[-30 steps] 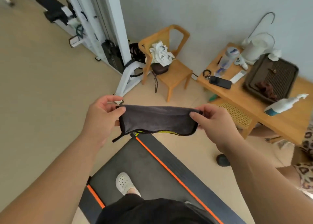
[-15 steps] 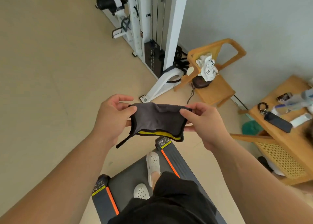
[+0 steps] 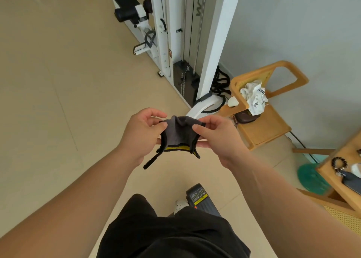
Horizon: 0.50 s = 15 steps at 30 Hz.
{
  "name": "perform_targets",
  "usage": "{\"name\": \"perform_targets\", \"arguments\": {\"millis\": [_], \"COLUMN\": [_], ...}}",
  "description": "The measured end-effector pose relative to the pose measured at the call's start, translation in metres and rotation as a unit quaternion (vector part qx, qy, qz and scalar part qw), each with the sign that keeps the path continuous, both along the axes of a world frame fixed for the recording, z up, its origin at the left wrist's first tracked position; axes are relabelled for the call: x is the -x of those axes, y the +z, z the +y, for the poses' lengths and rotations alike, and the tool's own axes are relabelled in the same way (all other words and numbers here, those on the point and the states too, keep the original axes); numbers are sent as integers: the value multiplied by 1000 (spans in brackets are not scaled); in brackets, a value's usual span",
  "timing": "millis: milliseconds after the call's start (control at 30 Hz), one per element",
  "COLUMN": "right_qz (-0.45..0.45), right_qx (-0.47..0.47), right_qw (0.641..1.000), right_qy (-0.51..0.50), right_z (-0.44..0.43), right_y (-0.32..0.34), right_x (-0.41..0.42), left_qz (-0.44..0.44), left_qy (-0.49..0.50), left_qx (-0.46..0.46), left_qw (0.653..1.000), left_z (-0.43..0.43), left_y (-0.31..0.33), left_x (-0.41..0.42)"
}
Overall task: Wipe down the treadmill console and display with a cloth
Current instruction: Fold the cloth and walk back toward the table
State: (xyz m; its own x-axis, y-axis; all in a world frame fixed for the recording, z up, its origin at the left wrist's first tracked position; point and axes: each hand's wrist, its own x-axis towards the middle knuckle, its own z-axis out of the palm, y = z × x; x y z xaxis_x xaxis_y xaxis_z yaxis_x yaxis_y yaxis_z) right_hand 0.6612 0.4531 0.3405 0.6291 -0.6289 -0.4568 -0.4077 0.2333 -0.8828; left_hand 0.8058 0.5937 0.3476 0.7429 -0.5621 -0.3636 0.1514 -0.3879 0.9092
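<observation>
A dark grey cloth (image 3: 178,133) with a yellow underside and a black loop hangs bunched between my two hands at the middle of the view. My left hand (image 3: 139,133) pinches its left edge, and my right hand (image 3: 216,138) pinches its right edge. The two hands are close together, so the cloth sags in folds. Only the end of the treadmill deck (image 3: 201,200), black with a yellow label and an orange stripe, shows below by my white shoe. The treadmill console and display are out of view.
A white cable weight machine (image 3: 187,43) stands ahead against the wall. To its right is a wooden chair (image 3: 261,119) with a crumpled white cloth on it. A wooden table (image 3: 332,172) with keys is at the right edge. Beige floor lies to the left.
My hands have come closer together, bunching the cloth that was stretched wide. The view has swung left and forward, so the treadmill deck has slid almost out of sight below.
</observation>
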Motion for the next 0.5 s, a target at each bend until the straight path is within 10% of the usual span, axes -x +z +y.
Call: {"name": "perform_targets", "arguments": {"millis": [500], "right_qz": [24], "right_qx": [91], "right_qw": [975], "right_qy": [-202], "right_z": [-87], "right_y": [-210], "right_x": [-110], "left_qz": [-7], "left_qy": [-189], "left_qx": [52], "left_qw": [981], "left_z": [-155], "left_y": [-227], "left_x": [-122]}}
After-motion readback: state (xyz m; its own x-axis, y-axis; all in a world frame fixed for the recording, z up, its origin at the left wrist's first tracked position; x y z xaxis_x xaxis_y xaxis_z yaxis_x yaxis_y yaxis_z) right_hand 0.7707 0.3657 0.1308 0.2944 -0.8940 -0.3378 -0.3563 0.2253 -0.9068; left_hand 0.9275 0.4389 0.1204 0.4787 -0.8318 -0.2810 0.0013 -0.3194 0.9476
